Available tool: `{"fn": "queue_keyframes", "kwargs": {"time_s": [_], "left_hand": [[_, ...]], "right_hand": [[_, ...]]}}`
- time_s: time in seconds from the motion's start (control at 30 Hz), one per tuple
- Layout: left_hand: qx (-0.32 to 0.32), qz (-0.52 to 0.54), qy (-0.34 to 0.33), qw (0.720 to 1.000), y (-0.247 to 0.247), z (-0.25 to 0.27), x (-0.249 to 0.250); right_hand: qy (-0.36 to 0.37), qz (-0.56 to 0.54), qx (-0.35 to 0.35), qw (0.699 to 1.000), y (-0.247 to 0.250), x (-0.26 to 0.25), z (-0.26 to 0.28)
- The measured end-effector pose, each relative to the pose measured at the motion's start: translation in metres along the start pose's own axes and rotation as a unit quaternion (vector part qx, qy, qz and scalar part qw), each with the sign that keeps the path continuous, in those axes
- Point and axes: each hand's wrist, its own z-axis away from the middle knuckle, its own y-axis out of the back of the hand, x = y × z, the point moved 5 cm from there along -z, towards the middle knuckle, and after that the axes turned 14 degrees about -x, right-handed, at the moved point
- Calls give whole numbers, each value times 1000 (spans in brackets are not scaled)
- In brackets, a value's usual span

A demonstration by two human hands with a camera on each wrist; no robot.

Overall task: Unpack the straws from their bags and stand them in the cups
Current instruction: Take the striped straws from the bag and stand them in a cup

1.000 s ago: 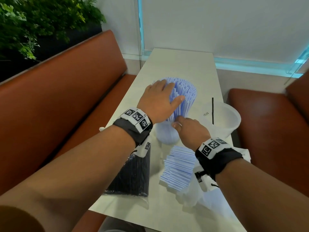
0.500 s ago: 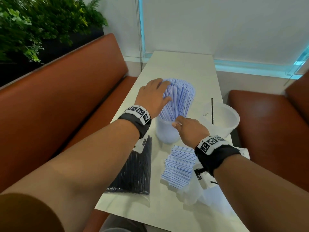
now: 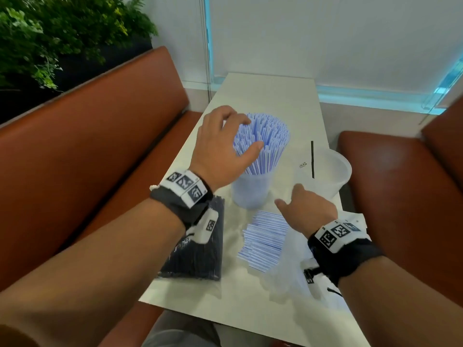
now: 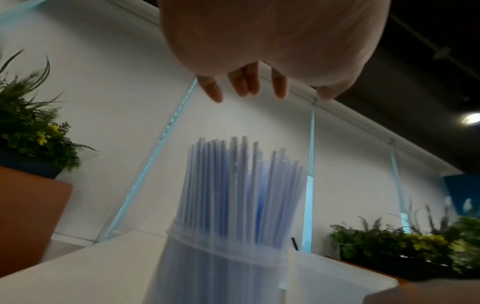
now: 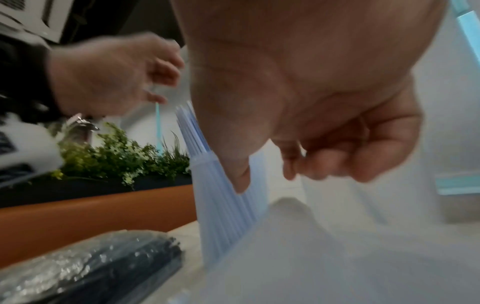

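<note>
blue straws (image 3: 260,144) stand bunched in the near cup (image 3: 250,190) on the worktop (image 3: 270,96). left hand (image 3: 220,149) hovers over them, grip apart; right hand (image 3: 307,209) loosely curled, empty — likely next, gather the loose blue pile (image 3: 264,237); black straws (image 3: 198,246) are bagged.

Brown booth seats (image 3: 100,136), white wall (image 3: 325,33)

Head view looks down on the table (image 3: 263,96); both wrist views look up from low, close by — all share the cup of straws (image 3: 260,146).
</note>
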Motion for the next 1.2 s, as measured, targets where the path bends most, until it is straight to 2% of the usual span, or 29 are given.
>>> {"fn": "queue_keyframes", "kwargs": {"time_s": [0.07,0.1,0.13,0.2,0.27,0.33,0.37,0.5,0.6,0.67,0.77,0.9,1.0,1.2], "left_hand": [[51,17,-64,997,-2,20,16],[34,29,-88,995,-10,29,21],[-17,36,-97,994,-22,37,25],[-196,26,-64,978,-59,50,25],[-371,-8,-27,928,-102,65,21],[-476,-44,-12,878,-138,81,19],[-503,-52,-7,863,-154,86,19],[-548,-52,-2,835,-192,91,31],[-616,-139,9,775,-209,92,33],[-630,-161,20,759,-215,89,34],[-627,-171,22,759,-225,87,32],[-538,-171,-18,826,-210,80,27],[-500,-223,-48,835,-188,77,14],[-468,-265,-47,842,-131,80,-37]], "right_hand": [[-52,25,-69,996,-15,13,1],[-59,33,-91,994,-20,15,2],[-57,43,-109,991,-25,15,3],[-41,55,-123,990,-29,13,3],[-29,46,-121,991,-28,10,3],[-25,29,-126,991,-24,6,5],[-23,23,-130,991,-22,5,6],[-4,-1,-146,989,-18,2,8],[11,-4,-155,988,-18,2,11],[9,10,-161,987,-18,2,10],[-3,4,-158,987,-18,2,10],[-16,-27,-131,991,-19,4,9],[-9,-58,-115,992,-23,5,7],[32,-90,-83,992,-27,10,6]]}}
